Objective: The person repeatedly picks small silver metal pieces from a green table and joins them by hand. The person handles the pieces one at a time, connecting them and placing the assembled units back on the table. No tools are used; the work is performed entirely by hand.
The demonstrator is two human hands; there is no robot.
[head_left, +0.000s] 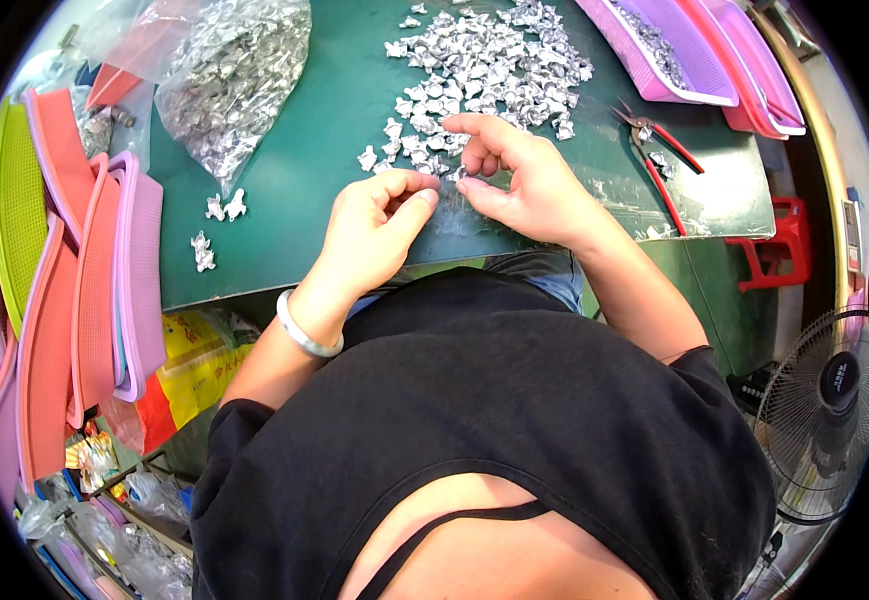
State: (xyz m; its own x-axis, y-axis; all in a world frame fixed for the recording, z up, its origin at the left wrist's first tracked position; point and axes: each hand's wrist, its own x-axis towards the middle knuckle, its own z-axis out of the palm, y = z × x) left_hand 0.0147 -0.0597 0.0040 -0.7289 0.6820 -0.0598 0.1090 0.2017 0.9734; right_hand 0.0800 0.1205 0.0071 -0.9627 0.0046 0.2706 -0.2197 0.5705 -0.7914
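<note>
A heap of small silvery metal figures (500, 65) spreads over the green table (355, 110) in front of me. My left hand (375, 225) is at the heap's near edge, its thumb and forefinger closed together; whatever lies between them is too small to make out. Beside it, my right hand (535, 190) has its forefinger stretched out and its thumb apart, with the other fingers curled. One small metal figure (457, 174) shows next to the right thumb tip, and I cannot tell whether it is touched. Several loose figures (203, 252) lie off to the left.
A clear plastic bag (240, 85) full of metal pieces stands at the far left. Red-handled cutters (660, 170) lie on the right, near a purple basket (690, 75) holding pieces. Stacked plastic baskets (90, 280) line the left; a red stool (785, 250) and a fan (825, 410) are at right.
</note>
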